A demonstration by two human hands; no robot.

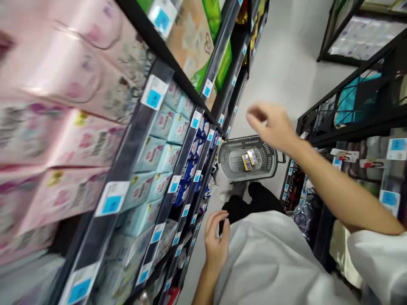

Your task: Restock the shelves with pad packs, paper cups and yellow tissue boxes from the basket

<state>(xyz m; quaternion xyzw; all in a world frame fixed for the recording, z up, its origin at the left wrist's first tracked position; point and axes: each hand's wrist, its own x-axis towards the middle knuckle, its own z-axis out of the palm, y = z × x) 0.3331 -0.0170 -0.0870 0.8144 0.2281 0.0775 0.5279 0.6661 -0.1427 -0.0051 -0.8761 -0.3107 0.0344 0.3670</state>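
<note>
My right hand point(271, 127) reaches out above the floor, beyond the far right rim of a grey plastic shopping basket point(227, 163). Its fingers are loosely curled and a gap shows between thumb and fingers; motion blurs it a little, and I see nothing in it. Two small yellow and purple packets lie on the basket's floor: one packet point(246, 162) on the left, the other packet point(252, 157) overlapping or touching it. Low beside my white shirt hangs my left hand point(217, 237), thumb and bent fingers apart, with nothing visible in it.
Shelves on the left hold pink packs point(85, 144), light blue packs point(149, 156) and dark blue packs point(186, 178), with price tags point(154, 98) along the edges. A black rack point(349, 97) of goods lines the right. Grey floor point(282, 51) runs between.
</note>
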